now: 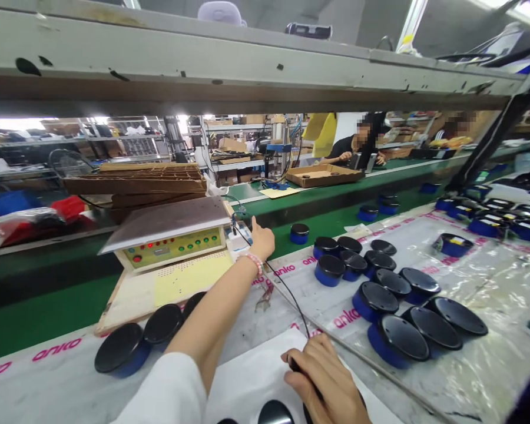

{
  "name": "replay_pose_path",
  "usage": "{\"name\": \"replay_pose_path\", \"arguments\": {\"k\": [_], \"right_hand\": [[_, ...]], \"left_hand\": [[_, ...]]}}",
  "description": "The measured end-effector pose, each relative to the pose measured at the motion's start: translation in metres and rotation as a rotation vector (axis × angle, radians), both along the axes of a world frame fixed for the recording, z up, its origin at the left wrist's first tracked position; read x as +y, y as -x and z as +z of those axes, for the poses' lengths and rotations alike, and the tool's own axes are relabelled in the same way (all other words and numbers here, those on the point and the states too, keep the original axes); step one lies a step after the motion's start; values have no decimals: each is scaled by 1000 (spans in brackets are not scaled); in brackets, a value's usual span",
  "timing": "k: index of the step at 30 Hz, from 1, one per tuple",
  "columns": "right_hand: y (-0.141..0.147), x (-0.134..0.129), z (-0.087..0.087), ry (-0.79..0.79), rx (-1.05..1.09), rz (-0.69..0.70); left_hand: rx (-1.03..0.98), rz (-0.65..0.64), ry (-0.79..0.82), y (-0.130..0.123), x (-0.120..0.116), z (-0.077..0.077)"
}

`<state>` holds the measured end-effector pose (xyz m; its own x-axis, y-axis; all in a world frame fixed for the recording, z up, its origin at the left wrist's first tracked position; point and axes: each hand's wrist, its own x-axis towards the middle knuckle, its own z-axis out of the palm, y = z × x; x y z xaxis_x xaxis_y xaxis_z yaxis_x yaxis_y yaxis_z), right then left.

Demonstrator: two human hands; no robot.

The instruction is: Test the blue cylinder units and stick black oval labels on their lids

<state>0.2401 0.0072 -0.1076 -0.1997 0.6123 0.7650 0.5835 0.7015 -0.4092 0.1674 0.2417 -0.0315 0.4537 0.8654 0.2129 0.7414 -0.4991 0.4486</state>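
Note:
My left hand (263, 240), with a beaded bracelet at the wrist, reaches out beside a white power adapter (238, 240). Its index finger is stretched out and I see nothing held in it; the other fingers are partly hidden. Close to the camera, my right hand (329, 383) is closed around a black corded object (294, 363), mostly covered by the fingers. A thin black cable (291, 292) runs from there up toward the adapter. Below the right hand, a round black-topped piece (276, 412) lies on a white sheet (247, 377).
A control box (172, 244) with lit buttons stands at left, near black-lidded blue round containers (120, 348). Several more containers (404, 335) cover the plastic-wrapped table at right. Beyond runs a green conveyor (331, 217). A beam (229, 65) crosses overhead; a co-worker (357, 147) sits opposite.

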Motion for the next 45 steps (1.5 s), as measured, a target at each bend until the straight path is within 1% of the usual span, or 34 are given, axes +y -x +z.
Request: {"name": "replay_pose_path", "arguments": {"k": [1,3,5,7,8,9,10,11,12,15,18,21,23,27,30,33,35,37,39,41,43,44,45], "right_hand": [[0,1,0,-8,13,-10],[-2,1,-2,-23,66,-36],[-6,-1,-2,-23,153,-70],[-11,-6,1,29,223,-125],[-13,-9,5,62,235,-155],[-14,-13,10,91,229,-177],[-14,-17,16,114,212,-189],[-14,-21,23,125,194,-186],[-13,-25,31,126,175,-166],[-5,-32,52,92,116,-58],[4,-32,66,43,47,7],[12,-33,73,36,-1,30],[14,-36,76,38,-31,44],[16,-41,82,56,-145,64],[16,-43,83,51,-207,66],[19,-44,78,-2,-219,15],[22,-43,71,-26,-204,-18],[24,-41,62,0,-185,-13],[26,-38,52,67,-162,12],[28,-36,42,130,-113,27],[32,-35,34,129,-50,17],[34,-36,30,115,-25,-6],[36,-37,27,95,-6,-40]], "left_hand": [[-17,-19,25,1,-1,1],[-63,-78,67,11,-17,6],[-121,-164,102,28,-46,15],[-252,-285,214,51,-83,23],[-422,-375,374,64,-102,26],[-579,-429,541,76,-120,28],[-719,-455,676,88,-137,28],[-838,-459,798,99,-152,26],[-917,-445,890,109,-166,24],[-1029,-413,1060,129,-193,18],[-1089,-427,1121,138,-208,15],[-1110,-397,1135,141,-218,13],[-1055,-359,1076,144,-223,11],[-857,-311,815,147,-232,10],[-754,-241,682,148,-238,12],[-620,-187,522,147,-244,15],[-534,-182,424,148,-247,15],[-433,-194,293,148,-249,14],[-287,-200,80,148,-250,13],[-155,-215,-240,146,-252,13],[-67,-285,-580,143,-255,16],[-40,-340,-718,141,-257,18],[-8,-394,-811,140,-260,20]]}}
